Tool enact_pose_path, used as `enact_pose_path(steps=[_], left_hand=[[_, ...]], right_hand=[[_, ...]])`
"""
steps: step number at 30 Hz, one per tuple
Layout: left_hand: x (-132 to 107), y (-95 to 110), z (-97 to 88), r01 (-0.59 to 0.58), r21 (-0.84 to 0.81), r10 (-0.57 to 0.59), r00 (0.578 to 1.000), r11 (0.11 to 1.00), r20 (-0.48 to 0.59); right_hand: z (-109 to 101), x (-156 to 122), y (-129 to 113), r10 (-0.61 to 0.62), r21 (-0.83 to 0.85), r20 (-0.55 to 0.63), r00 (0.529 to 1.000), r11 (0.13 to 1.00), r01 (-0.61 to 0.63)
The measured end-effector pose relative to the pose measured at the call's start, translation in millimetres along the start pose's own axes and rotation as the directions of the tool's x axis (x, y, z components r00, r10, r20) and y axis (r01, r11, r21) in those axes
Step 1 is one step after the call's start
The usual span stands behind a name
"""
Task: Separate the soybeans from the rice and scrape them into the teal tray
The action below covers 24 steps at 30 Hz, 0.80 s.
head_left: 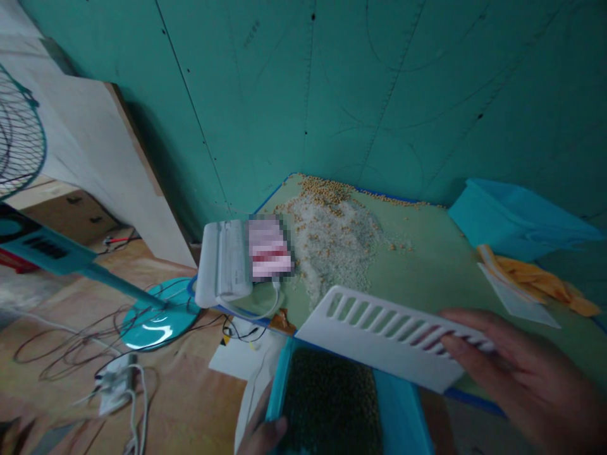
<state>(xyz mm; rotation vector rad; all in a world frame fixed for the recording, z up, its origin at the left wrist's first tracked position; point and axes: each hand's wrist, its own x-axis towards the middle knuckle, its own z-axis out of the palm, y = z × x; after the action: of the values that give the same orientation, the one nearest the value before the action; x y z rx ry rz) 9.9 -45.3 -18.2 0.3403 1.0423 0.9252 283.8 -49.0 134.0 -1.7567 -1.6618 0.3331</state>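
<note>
My right hand [512, 373] grips a white slotted plastic panel [374, 357] by its right end, fingers through or behind the slots. The panel is tilted over the table's front edge, above a blue bin [403, 411]. Small dark green grains, possibly mung beans [332, 398], fill part of that bin. At the bottom, my left hand [265, 430] is closed on the bin's left wall, thumb on the inside. On the green tabletop [417, 278] lies a heap of white rice-like grains [332, 243] mixed with yellow beans [327, 188], which gather thickest at the back.
A white device [222, 265] and a blurred-out phone-like thing [269, 248] on a cable lie left of the heap. A blue container [516, 218] and an orange cloth [540, 281] sit at right. A fan base [161, 316], cords and a power strip [116, 382] occupy the floor.
</note>
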Motion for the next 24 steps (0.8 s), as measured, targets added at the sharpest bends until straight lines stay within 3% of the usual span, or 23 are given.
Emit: enact_pose_path(steps=[2, 5, 13, 16, 19, 24], left_hand=[[0.0, -1.8, -0.4, -0.003, -0.006, 0.002, 1.0, 1.0, -0.015], [0.0, -4.1, -0.6, 0.006, -0.049, -0.006, 1.0, 0.999, -0.011], [0.9, -2.8, -1.8, 0.004, -0.077, -0.002, 1.0, 0.997, 0.025], [3.9, -4.4, -3.9, 0.038, -0.092, -0.035, 0.999, 0.995, 0.035], [8.9, -7.9, -9.4, -0.029, 0.0, 0.029, 1.0, 1.0, -0.011], [15.8, -14.2, -22.5, -0.029, 0.107, 0.029, 1.0, 0.994, -0.001]], right_hand=[[-0.3, 7.7, -5.8, 0.077, 0.112, 0.098, 0.992, 0.99, -0.088], [-2.4, 19.3, -13.6, 0.154, 0.173, 0.148, 0.977, 0.969, -0.179], [0.4, 34.9, -15.6, 0.195, 0.3, 0.183, 0.964, 0.922, -0.244], [3.9, 36.8, -12.4, 0.181, 0.301, 0.162, 0.97, 0.927, -0.224], [6.3, 43.0, -11.5, 0.135, 0.284, 0.125, 0.983, 0.944, -0.166], [4.3, 61.4, -9.0, 0.028, 0.132, 0.051, 0.998, 0.991, -0.034]])
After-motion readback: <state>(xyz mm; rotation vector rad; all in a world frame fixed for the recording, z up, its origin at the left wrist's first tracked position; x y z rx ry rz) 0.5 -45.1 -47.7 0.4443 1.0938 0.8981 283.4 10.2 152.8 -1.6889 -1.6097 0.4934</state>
